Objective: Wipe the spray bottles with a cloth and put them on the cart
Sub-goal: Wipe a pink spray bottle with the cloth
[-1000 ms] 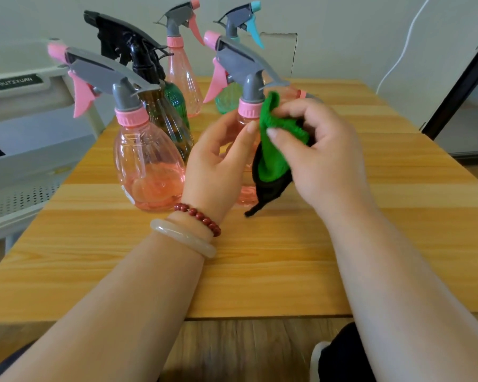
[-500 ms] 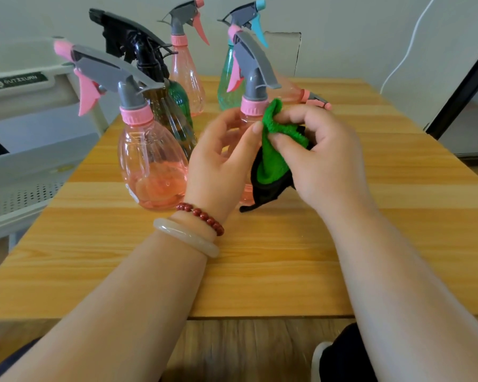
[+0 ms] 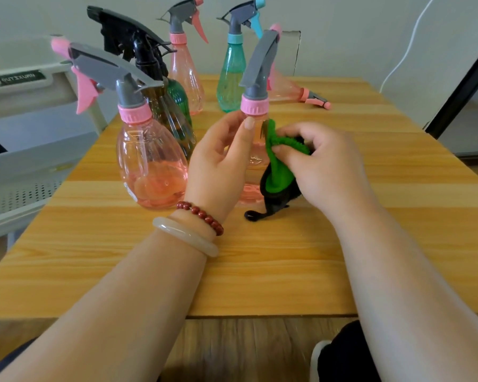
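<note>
Head view, the only one.

- Centre of frame: the left hand (image 3: 218,164) curls its fingers and thumb round the shoulder of a pink spray bottle (image 3: 255,107), just under the pink collar. The bottle stands upright on the wooden table (image 3: 260,257). The high grip probably steadies it against the push of the wiping.
- Right of it: the right hand (image 3: 326,166) pinches a bunched green cloth (image 3: 278,172) with a black backing. The cloth is pressed to the bottle's right flank, and its black tail trails on the tabletop.
- Left of centre: a second pink bottle (image 3: 149,166) holds a little liquid and stands just beside the left wrist, untouched.
- Behind that: a black-triggered dark bottle (image 3: 160,106), with what may be a green one tucked behind it; they overlap, so it is hard to separate them.
- Upper centre: a slim pink bottle (image 3: 186,75) and a teal bottle (image 3: 231,78) stand upright. To their right a pink bottle lying on its side (image 3: 293,89).
- Left edge: the grey cart (image 3: 25,150) sits beside the table. No bottle is visible on the part shown, so loading looks not yet begun.
</note>
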Demonstrator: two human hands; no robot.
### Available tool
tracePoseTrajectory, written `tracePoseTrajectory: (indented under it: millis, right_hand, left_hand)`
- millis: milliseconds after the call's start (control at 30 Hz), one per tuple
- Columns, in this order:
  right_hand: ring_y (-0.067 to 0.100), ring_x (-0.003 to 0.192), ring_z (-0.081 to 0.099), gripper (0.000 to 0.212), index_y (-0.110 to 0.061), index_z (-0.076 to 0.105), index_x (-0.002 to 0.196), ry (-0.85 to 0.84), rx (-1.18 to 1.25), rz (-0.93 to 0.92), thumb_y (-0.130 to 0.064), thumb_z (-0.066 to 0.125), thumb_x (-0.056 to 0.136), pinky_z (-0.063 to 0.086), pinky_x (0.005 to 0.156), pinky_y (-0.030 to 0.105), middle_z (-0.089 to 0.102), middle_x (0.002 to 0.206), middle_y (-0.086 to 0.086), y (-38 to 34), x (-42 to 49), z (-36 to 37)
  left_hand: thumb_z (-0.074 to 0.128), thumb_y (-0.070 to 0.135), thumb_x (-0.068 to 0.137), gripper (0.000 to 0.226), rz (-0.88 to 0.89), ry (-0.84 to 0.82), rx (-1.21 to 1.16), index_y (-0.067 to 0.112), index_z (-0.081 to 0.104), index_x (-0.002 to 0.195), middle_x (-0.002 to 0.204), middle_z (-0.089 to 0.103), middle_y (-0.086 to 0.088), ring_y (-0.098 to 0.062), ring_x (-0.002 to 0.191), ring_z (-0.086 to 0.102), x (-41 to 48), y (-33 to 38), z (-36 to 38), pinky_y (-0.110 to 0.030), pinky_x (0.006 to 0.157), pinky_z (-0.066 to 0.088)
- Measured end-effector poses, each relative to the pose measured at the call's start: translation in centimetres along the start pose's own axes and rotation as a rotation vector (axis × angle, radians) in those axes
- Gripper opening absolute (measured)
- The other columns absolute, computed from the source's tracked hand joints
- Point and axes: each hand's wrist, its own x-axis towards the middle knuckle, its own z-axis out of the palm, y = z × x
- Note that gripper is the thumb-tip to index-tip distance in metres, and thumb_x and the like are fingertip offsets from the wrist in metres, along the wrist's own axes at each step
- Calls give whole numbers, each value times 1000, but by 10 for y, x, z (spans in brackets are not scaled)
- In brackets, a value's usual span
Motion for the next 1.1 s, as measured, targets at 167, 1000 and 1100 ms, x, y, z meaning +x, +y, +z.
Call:
tracePoseTrajectory:
  millis: [167, 1000, 1100]
  right_hand:
    - [-13, 81, 60, 26, -43, 63, 84, 76, 34, -31, -19, 72, 88, 42, 71, 2, 63, 80, -30, -4, 2, -4]
    - [-1, 84, 68, 28, -42, 69, 81, 107, 262, 131, -15, 70, 89, 56, 80, 26, 73, 84, -22, 0, 2, 5]
    - [4, 95, 69, 26, -40, 70, 90, 190, 452, 118, -13, 68, 89, 56, 86, 29, 74, 96, -15, -5, 1, 11]
  left_hand:
    - [64, 32, 95, 26, 48, 22, 94, 20, 66, 118, 112, 67, -4, -9, 103, 62, 3, -4, -1, -14, 85, 49]
    - [59, 24, 99, 33, 55, 56, 58, 14, 58, 131, 111, 67, 6, -1, 103, 62, 2, -4, 1, -15, 88, 50]
    - [62, 19, 98, 33, 32, 30, -14, 11, 55, 129, 110, 69, 0, -8, 105, 66, 0, -4, 3, -30, 93, 55]
